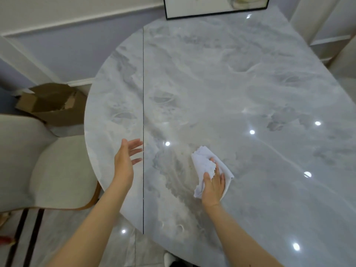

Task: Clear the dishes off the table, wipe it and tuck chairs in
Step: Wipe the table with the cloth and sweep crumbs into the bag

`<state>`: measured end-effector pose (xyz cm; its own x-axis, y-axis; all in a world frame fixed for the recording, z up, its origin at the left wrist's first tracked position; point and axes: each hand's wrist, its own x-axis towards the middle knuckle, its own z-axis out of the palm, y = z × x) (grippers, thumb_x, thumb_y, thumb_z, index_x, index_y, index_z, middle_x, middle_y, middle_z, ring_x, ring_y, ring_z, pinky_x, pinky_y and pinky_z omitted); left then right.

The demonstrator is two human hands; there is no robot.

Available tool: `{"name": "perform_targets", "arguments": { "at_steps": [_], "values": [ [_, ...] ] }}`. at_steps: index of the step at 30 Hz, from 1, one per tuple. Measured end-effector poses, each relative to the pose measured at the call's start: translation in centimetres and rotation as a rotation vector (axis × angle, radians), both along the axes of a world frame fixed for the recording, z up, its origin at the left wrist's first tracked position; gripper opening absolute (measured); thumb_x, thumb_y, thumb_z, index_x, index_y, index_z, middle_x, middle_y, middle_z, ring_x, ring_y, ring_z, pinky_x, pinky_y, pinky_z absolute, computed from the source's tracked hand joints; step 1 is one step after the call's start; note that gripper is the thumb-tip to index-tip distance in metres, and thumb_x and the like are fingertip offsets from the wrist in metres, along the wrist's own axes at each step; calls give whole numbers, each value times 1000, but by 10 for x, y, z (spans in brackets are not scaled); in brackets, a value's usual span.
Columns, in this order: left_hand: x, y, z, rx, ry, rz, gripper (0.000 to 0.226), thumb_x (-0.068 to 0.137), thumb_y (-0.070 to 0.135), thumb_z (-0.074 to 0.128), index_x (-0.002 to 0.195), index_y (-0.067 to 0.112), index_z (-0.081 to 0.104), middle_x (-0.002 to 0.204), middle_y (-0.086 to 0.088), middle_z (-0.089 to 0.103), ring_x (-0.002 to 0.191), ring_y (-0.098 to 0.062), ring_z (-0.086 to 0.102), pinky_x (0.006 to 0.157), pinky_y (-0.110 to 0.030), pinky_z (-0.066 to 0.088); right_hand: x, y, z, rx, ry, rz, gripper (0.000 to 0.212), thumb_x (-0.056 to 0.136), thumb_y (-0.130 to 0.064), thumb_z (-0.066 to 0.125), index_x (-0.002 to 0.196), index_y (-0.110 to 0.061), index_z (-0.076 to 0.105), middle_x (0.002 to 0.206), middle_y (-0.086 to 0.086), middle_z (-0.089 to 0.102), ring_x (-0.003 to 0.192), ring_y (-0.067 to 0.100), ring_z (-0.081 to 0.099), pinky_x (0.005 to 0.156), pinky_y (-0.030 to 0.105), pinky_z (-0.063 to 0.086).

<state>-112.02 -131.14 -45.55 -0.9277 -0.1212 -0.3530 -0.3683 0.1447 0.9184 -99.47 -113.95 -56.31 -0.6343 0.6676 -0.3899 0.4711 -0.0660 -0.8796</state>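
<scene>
A glossy grey marble table (pixel 221 83) fills most of the view, with a thin dark seam running down its left part. A white cloth (pixel 202 162) lies crumpled on the near middle of the tabletop. My right hand (pixel 212 186) lies flat on top of the cloth, fingers straight, pressing it against the marble. My left hand (pixel 126 158) hovers above the table's left edge, palm turned inward and fingers spread, holding nothing. A cream upholstered chair (pixel 48 166) stands at the left, its seat reaching under the table's edge.
An open cardboard box (pixel 52 103) sits on the floor behind the chair by the wall. A black-framed picture (pixel 215 6) leans at the table's far end. Another pale chair back (pixel 344 56) shows at the far right. Ceiling lights reflect on the marble.
</scene>
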Motion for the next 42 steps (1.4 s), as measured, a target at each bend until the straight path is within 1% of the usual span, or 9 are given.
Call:
{"name": "perform_targets", "arguments": {
  "at_steps": [4,7,11,17,22,27,33,37,42],
  "values": [
    [-17,-13,-3,24,3,26,49,102,42,20,98,19,64,106,-4,66,101,-22,61,86,-37,48,-13,-7,1,45,-4,45,96,62,-60,25,142,-10,36,150,7,36,140,21,29,119,28,9],
    [-30,-27,-9,40,-14,41,50,102,42,20,100,18,64,105,-4,67,101,-23,61,90,-39,47,-26,-13,2,86,-14,45,95,62,-59,26,143,-11,36,149,5,37,138,19,32,119,26,10],
    [-47,-52,-20,70,-31,19,52,101,44,20,106,15,63,106,-2,67,99,-20,62,86,-36,48,-43,-27,5,246,41,93,84,72,-58,31,139,-9,43,145,9,44,136,23,37,115,46,23],
    [-84,-103,-32,141,-65,-46,51,102,42,19,104,15,63,100,-1,67,91,-17,62,81,-33,49,-68,-62,2,488,-161,172,87,72,-63,22,142,-14,38,149,5,38,141,20,29,114,25,8],
    [-116,-153,-44,160,-61,-90,50,102,39,20,99,15,63,94,2,66,89,-14,59,75,-28,45,-89,-106,2,374,-98,-31,61,82,-36,39,136,-8,46,126,12,59,108,16,51,95,16,28],
    [-137,-185,-48,171,-73,-176,49,102,41,19,93,22,64,96,3,67,90,-12,60,79,-28,44,-96,-142,-5,366,-118,-21,66,81,-46,36,131,-6,52,128,13,58,121,27,51,109,36,33],
    [-141,-197,-42,167,-87,-251,49,102,42,19,95,21,63,95,3,68,88,-12,62,79,-30,45,-92,-174,-4,271,-183,39,62,83,-42,35,134,-10,49,131,8,55,123,20,49,99,11,25],
    [-138,-195,-33,165,-65,-280,50,101,44,19,98,19,63,97,1,68,87,-14,62,80,-31,46,-86,-191,-5,176,-153,88,74,78,-56,37,135,-11,49,138,7,51,130,21,44,114,32,27],
    [-120,-188,-23,165,-67,-301,53,101,44,19,106,13,63,100,-1,68,87,-14,63,80,-30,47,-80,-208,8,39,-79,131,59,79,-40,41,128,-8,54,128,10,57,121,22,49,110,40,33]
  ]
}}
